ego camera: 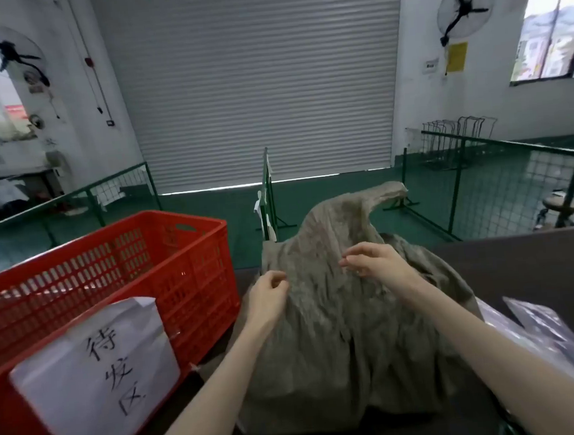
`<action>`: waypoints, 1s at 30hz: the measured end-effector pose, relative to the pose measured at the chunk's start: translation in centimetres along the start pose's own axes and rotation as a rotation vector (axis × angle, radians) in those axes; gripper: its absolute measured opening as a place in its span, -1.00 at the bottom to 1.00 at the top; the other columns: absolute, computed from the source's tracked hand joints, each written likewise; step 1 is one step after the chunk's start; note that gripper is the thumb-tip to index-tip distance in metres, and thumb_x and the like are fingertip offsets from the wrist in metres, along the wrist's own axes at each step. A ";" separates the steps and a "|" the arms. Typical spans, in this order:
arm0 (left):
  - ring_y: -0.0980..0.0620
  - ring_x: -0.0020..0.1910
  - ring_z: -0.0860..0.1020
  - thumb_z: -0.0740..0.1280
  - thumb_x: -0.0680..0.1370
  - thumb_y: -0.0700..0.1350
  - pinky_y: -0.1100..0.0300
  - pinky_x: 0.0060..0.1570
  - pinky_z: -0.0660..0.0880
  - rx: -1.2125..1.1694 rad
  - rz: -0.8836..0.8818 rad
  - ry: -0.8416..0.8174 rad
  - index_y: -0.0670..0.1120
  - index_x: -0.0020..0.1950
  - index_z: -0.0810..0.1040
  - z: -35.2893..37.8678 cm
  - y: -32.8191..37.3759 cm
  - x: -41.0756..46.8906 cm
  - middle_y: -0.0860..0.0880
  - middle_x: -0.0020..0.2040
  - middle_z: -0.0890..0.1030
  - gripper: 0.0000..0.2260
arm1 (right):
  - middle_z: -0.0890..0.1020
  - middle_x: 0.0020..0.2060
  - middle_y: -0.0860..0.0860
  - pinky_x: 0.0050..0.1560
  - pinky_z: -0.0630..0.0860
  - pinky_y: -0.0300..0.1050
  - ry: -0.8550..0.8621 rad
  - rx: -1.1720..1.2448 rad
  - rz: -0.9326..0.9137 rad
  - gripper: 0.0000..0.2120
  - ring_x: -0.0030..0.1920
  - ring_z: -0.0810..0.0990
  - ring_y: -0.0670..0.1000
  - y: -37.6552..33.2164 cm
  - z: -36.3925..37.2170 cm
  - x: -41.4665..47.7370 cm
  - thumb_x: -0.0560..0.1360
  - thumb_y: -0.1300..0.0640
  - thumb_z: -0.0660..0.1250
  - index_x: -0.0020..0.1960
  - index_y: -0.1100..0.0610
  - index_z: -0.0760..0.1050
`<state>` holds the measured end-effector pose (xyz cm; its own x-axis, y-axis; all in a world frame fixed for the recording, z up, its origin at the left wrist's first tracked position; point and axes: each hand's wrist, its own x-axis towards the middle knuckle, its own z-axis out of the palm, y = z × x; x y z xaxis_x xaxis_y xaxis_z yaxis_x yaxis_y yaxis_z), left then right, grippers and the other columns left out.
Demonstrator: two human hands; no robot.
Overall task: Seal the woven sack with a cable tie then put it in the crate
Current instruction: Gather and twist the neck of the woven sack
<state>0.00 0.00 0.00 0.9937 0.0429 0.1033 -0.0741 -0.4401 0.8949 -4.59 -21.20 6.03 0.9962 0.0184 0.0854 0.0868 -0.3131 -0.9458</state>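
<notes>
Two grips meet the sack (339,336) under them, your left grip (270,290) pinching cloth, your right grip (373,262) curled, hold unclear; you seem mid-gather, so bunch the neck tight, the crate (194,279) standing to their left.

One wide-angle camera sits on the person's head, looking forward and down. It is close above the sack (338,316) on the bench (523,267), with the crate (193,269) just left, and faces a shut roller door (261,82) farther off across the green floor (209,203).
</notes>
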 end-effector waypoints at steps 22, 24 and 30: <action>0.06 0.11 0.57 0.24 0.46 -0.45 0.12 0.17 0.50 -0.255 0.010 -0.097 -0.11 0.19 0.55 -0.4 -5.4 -8.1 -0.03 0.08 0.62 -0.61 | 0.47 -0.23 -0.07 -0.26 0.32 -0.41 0.159 -0.292 -0.033 -0.47 -0.20 0.47 -0.10 6.1 5.4 -4.4 0.45 0.19 0.38 0.36 0.13 0.28; 0.01 0.11 0.55 0.24 0.43 -0.45 0.11 0.19 0.47 -0.206 0.044 -0.089 -0.12 0.11 0.59 -0.7 -6.5 -9.1 -0.10 0.07 0.61 -0.64 | 0.48 -0.29 -0.08 -0.26 0.36 -0.44 0.147 -0.275 -0.074 -0.53 -0.26 0.47 -0.13 6.1 5.8 -5.4 0.44 0.24 0.35 0.33 0.08 0.37; -0.01 0.26 0.39 0.29 0.38 -0.07 -0.05 0.33 0.35 -0.115 0.013 -0.135 0.07 -0.15 0.62 -1.7 -7.8 -11.3 0.02 0.11 0.47 -0.86 | 0.50 -0.39 -0.24 -0.29 0.33 -0.51 -0.063 -0.349 -0.126 -0.76 -0.34 0.49 -0.37 6.6 7.1 -8.7 0.41 0.33 0.33 -0.01 0.10 0.66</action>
<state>-10.84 4.52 -7.43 0.9943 -0.0860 0.0627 -0.0881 -0.3336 0.9386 -12.65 -16.70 -3.13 0.9775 0.1320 0.1645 0.2109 -0.6095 -0.7642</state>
